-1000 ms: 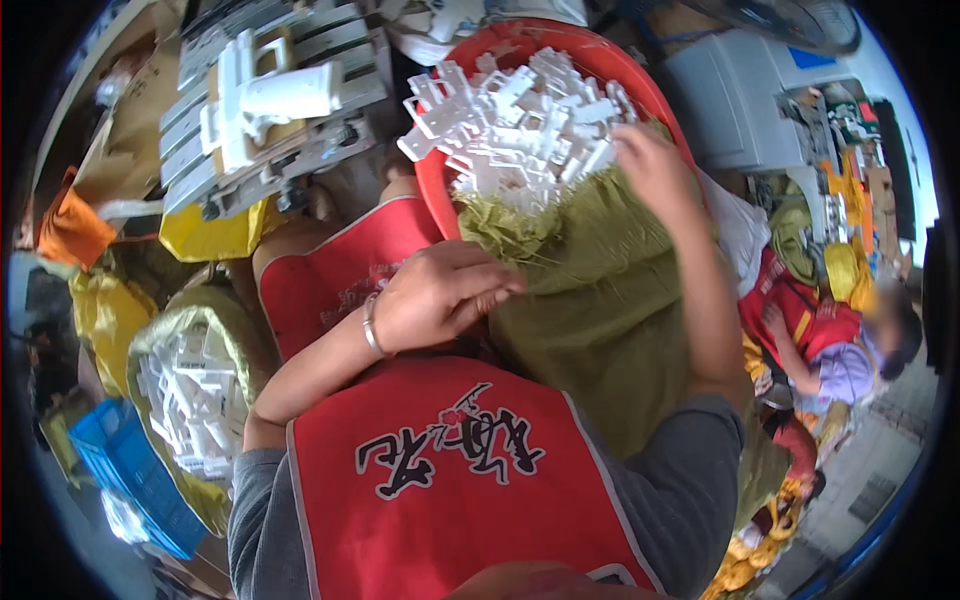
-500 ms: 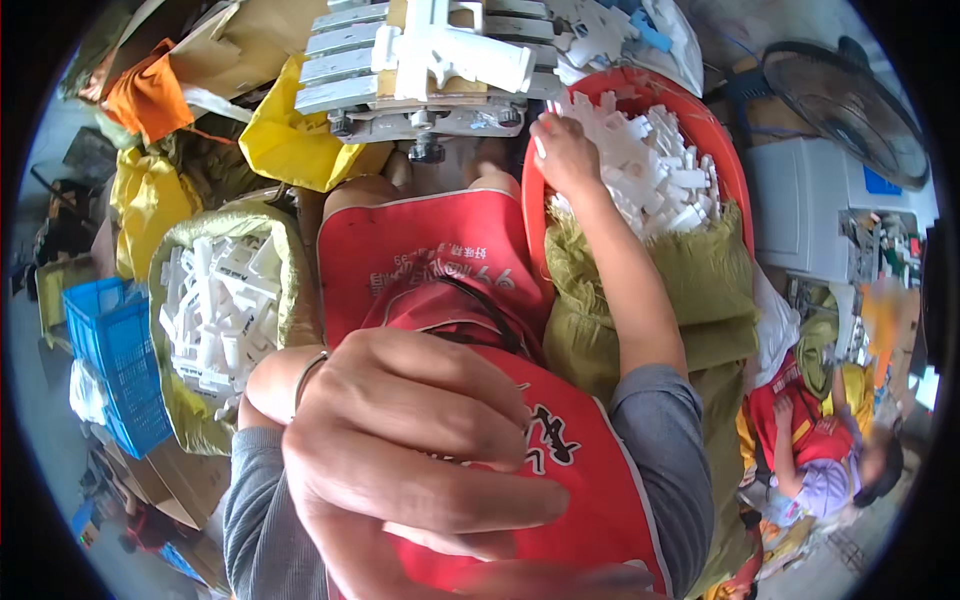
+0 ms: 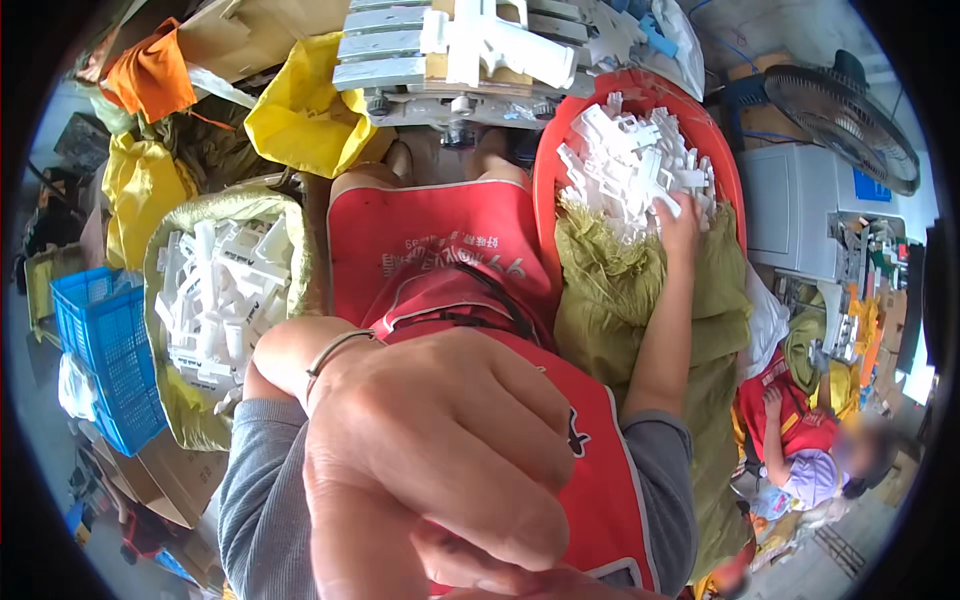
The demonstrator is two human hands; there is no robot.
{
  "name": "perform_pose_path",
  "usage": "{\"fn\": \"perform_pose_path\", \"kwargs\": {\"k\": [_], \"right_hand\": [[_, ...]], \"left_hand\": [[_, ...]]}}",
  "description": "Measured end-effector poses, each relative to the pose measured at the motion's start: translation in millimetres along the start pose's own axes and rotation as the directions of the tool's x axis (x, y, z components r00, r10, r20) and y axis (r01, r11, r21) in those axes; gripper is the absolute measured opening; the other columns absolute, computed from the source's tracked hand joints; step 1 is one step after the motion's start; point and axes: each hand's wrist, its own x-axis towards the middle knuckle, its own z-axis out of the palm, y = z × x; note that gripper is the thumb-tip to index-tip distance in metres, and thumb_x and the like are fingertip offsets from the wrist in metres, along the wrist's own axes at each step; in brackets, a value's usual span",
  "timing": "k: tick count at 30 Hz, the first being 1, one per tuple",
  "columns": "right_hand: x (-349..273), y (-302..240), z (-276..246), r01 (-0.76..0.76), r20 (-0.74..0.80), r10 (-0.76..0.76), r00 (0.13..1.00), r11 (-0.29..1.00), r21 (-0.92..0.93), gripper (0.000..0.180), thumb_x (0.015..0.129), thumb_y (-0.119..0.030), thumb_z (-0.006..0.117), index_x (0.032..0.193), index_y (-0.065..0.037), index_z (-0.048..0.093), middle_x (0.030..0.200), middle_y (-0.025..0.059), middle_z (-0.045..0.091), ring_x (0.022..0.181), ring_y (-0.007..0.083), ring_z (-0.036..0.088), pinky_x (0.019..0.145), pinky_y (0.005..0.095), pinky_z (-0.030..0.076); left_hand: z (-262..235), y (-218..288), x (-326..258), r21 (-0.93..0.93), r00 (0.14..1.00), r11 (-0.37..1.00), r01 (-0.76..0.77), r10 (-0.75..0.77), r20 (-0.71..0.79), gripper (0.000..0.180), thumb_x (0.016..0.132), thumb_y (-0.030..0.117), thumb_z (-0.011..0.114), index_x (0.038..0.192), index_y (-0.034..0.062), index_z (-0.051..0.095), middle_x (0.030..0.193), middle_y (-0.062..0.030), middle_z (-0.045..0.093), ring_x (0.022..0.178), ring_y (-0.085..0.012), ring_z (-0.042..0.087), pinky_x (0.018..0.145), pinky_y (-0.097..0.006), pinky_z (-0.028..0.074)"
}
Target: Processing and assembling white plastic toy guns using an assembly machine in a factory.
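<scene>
My left hand, with a bracelet at its wrist, is raised very near the camera. Its fingers are curled in, and whatever they may hold is hidden. On the right, my right hand reaches into a red basin heaped with white plastic pieces. Its fingers close on a white plastic piece at the near side of the heap. A white toy gun lies on a slatted metal stand at the far middle.
A woven sack on the left holds white toy gun parts, beside a blue crate. Green sacking hangs over the basin's near edge. A yellow bag and a fan stand farther off. Another person sits at right.
My right hand has moved from the basin's left rim rightward onto the heap. My left hand has turned, its fingers curling further in. The view has shifted slightly.
</scene>
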Motion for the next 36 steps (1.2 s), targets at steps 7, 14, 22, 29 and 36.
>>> {"fn": "perform_pose_path", "kwargs": {"k": [7, 14, 22, 29, 36], "right_hand": [[-10.9, -14.4, -11.2, 0.293, 0.098, -0.280, 0.955, 0.942, -0.164, 0.045, 0.079, -0.022, 0.067, 0.120, -0.010, 0.054, 0.122, 0.0128, 0.052, 0.110, 0.0374, 0.049, 0.096, 0.0436, 0.038], [-11.2, -25.6, -19.1, 0.214, 0.151, -0.222, 0.963, 0.975, 0.066, 0.048, 0.076, -0.007, 0.066, 0.122, -0.007, 0.052, 0.121, 0.0138, 0.053, 0.115, 0.0349, 0.047, 0.097, 0.0416, 0.039], [-14.2, -18.1, 10.6, 0.243, -0.220, -0.219, 0.950, 0.966, 0.087, 0.046, 0.076, -0.014, 0.069, 0.117, -0.004, 0.051, 0.107, 0.0219, 0.057, 0.097, 0.0410, 0.053, 0.085, 0.0465, 0.042], [-22.9, 2.2, 16.0, 0.164, -0.371, -0.116, 0.921, 0.981, 0.100, 0.040, 0.078, -0.018, 0.068, 0.112, -0.003, 0.052, 0.099, 0.0203, 0.061, 0.091, 0.0398, 0.056, 0.079, 0.0468, 0.044], [-16.0, -12.4, 21.6, 0.132, -0.445, -0.049, 0.894, 0.979, 0.158, 0.036, 0.080, -0.017, 0.066, 0.111, -0.003, 0.053, 0.100, 0.0187, 0.061, 0.091, 0.0385, 0.056, 0.080, 0.0460, 0.044]], "left_hand": [[7.0, 15.5, -0.2, -0.119, 0.999, 0.992, 0.047, -0.044, 0.032, 0.021, 0.085, -0.001, 0.061, 0.098, 0.0165, 0.061, 0.074, -0.0126, 0.062, 0.048, -0.0160, 0.051, 0.045, -0.028, 0.042], [7.2, 13.1, 10.3, -0.105, 0.997, 0.994, 0.009, -0.001, 0.076, 0.020, 0.085, -0.001, 0.060, 0.097, 0.0153, 0.065, 0.073, -0.0123, 0.061, 0.046, -0.0148, 0.049, 0.043, -0.027, 0.040], [-15.9, 11.8, 32.8, 0.094, 0.923, 0.996, 0.014, -0.049, 0.383, 0.011, 0.083, 0.014, 0.067, 0.092, 0.0102, 0.070, 0.072, -0.0096, 0.065, 0.046, -0.0120, 0.053, 0.043, -0.025, 0.041], [-26.3, -48.9, 59.1, -0.191, 0.725, 0.977, 0.098, 0.062, 0.686, 0.009, 0.083, 0.013, 0.066, 0.091, 0.0093, 0.069, 0.074, -0.0099, 0.065, 0.049, -0.0128, 0.053, 0.044, -0.026, 0.042], [-28.9, -88.0, 62.1, -0.334, 0.588, 0.924, 0.187, 0.167, 0.791, 0.008, 0.083, 0.013, 0.065, 0.089, 0.0084, 0.068, 0.076, -0.0102, 0.064, 0.051, -0.0137, 0.054, 0.045, -0.027, 0.042]]}}
